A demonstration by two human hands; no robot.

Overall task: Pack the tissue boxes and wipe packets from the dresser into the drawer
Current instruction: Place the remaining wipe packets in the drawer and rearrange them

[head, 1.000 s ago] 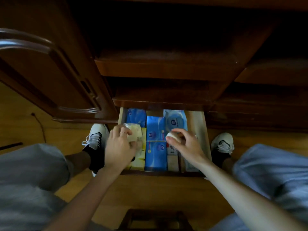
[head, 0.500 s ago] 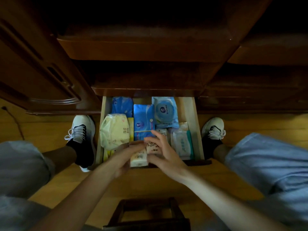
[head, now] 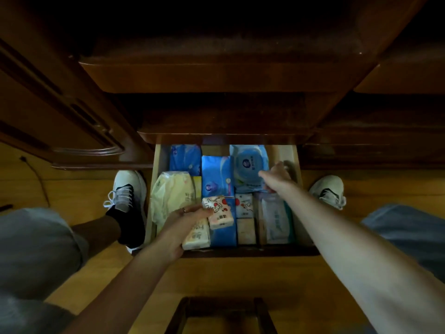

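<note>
Down below me the drawer (head: pixel 297 189) is pulled out, and it is nearly full of packs. I think I am at the fitting-in step, squeezing small packs into the last gaps.

My left hand (head: pixel 179 227) is at the front left of the drawer. Its fingers are closed around a small tissue pack with red spots (head: pixel 218 212), and a yellow tissue pack (head: pixel 196 236) sits under my palm, touching it. The spotted pack is tilted and lies on top of a blue pack (head: pixel 216 175), not down in a slot yet. Next I should find it a gap and press it flat.

My right hand (head: pixel 277 178) reaches to the right side of the drawer, beside the round blue wipe packet (head: pixel 248 165). It is blurry, so I cannot tell if its fingers are spread or holding something.

A big pale yellow bag (head: pixel 171 196) fills the left side. A white wipe packet (head: pixel 277 220) lies at the front right. Little packs (head: pixel 244 219) stand in the middle front. Room is tight, so things may pop up and stop the drawer from shutting. A dark wooden ledge (head: pixel 216 137) hangs over the back of the drawer and hides what is there. My shoes (head: pixel 127 191) stand on both sides.
</note>
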